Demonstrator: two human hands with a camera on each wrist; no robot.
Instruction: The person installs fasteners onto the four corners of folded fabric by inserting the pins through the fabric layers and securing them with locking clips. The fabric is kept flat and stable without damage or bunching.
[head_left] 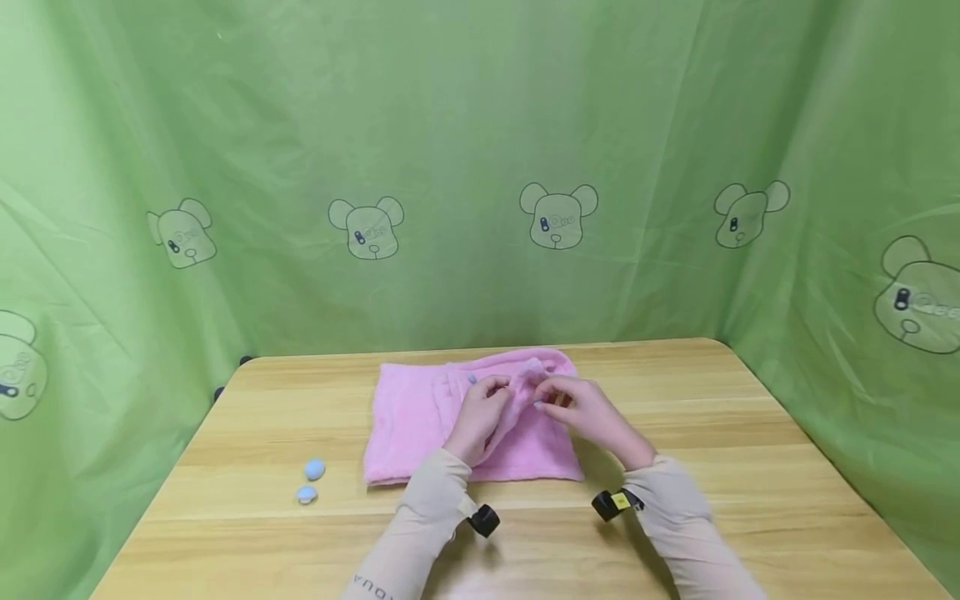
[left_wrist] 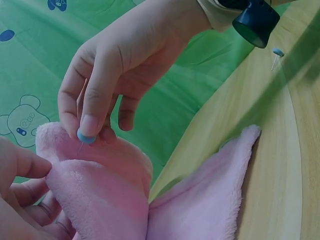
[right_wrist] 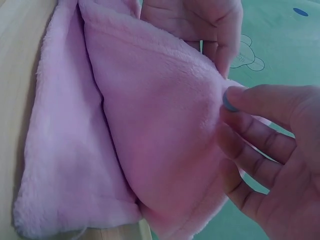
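A pink plush cloth (head_left: 405,417) lies folded on the table, one layer lifted up between my hands. My left hand (head_left: 478,417) grips the edge of that raised layer, thumb on one side and fingers behind, seen at the lower left of the left wrist view. Between thumb and forefinger my right hand (head_left: 588,410) pinches a blue round-headed pin (left_wrist: 86,136). Its thin shaft points down at the cloth's fold in the left wrist view; whether the tip is in the fabric I cannot tell. Another small blue head (head_left: 472,378) shows on the cloth beside my left fingers.
Two blue-headed pieces, one farther back (head_left: 314,469) and one nearer (head_left: 306,494), lie on the wooden table (head_left: 750,500) left of the cloth. Another blue-topped pin (left_wrist: 278,52) is on the wood near my right forearm. Green curtains (head_left: 465,125) enclose the table's back and sides.
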